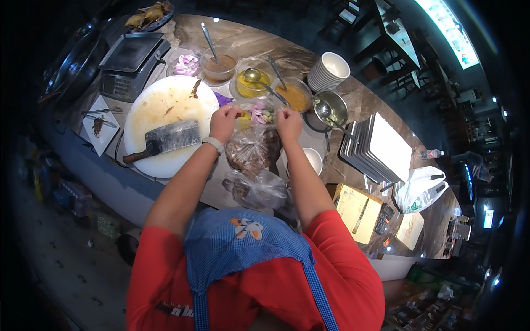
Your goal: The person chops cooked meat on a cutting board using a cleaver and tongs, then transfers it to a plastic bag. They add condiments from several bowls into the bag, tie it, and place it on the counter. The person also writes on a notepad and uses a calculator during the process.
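Observation:
Between my hands is a clear plastic bag (258, 114) with sliced pink onion, green pieces and something yellow in it. My left hand (223, 122) pinches its left edge, and my right hand (289, 123) pinches the right edge. Just below, a tied clear bag of brown food (252, 153) rests on the counter. Nearer my apron lies another knotted plastic bag (261, 190) with dark contents. To the left, a cleaver (174, 137) lies flat on a stained round white chopping board (165, 99), its wooden handle over the board's edge.
Beyond my hands stand tubs of onion (186, 64), brown sauce (219, 66), yellow oil (253, 78) and orange sauce (294, 95). A steel pot (330, 109), stacked bowls (329, 70) and stacked trays (385, 145) are to the right. A scale (132, 62) sits behind the board.

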Demonstrator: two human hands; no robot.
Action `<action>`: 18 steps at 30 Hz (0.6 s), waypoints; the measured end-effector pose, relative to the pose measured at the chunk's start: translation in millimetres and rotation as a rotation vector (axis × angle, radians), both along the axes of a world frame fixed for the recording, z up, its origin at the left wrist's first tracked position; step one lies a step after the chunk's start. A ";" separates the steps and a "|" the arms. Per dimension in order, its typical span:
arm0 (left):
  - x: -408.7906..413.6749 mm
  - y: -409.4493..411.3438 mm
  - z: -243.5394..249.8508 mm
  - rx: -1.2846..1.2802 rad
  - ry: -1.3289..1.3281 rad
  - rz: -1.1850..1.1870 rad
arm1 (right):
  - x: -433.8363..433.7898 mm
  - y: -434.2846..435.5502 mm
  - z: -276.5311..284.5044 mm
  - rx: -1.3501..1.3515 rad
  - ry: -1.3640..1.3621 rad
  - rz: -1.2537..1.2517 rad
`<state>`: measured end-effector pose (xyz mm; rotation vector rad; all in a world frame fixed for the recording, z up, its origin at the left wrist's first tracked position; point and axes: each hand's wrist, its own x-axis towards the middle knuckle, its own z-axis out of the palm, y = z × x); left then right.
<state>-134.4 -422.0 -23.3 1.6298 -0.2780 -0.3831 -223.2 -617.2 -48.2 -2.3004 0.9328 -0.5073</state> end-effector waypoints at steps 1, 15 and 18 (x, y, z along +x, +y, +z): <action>2.1 3.8 5.8 -0.146 0.098 -0.018 | 0.5 -1.6 3.7 0.312 -0.169 0.024; 21.7 17.9 99.2 -0.020 0.207 -0.473 | -26.1 12.2 100.7 1.313 -0.466 0.365; 15.1 10.3 89.2 0.040 0.183 -0.631 | -14.8 29.4 84.4 0.877 -0.195 0.494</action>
